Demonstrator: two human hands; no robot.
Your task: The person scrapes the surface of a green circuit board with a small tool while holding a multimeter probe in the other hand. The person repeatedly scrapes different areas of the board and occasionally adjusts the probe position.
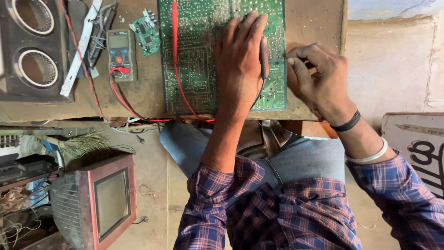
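A large green board (pixel 194 60), dotted with pale solder points, lies flat on the brown bench (pixel 314 18), the left hand (pixel 238 65) pressed open on it and the right hand (pixel 319 76) pinching a black probe (pixel 262 60) at its edge.

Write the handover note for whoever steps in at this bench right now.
Left hand: flat on the green circuit board, black probe along its fingers.
Right hand: pinched at the board's right edge; what it grips is too small to tell.
Multimeter lies left of the board; its red lead runs across the board.
Done: board laid out, meter wired.
Left: probing appears under way; no reading visible.
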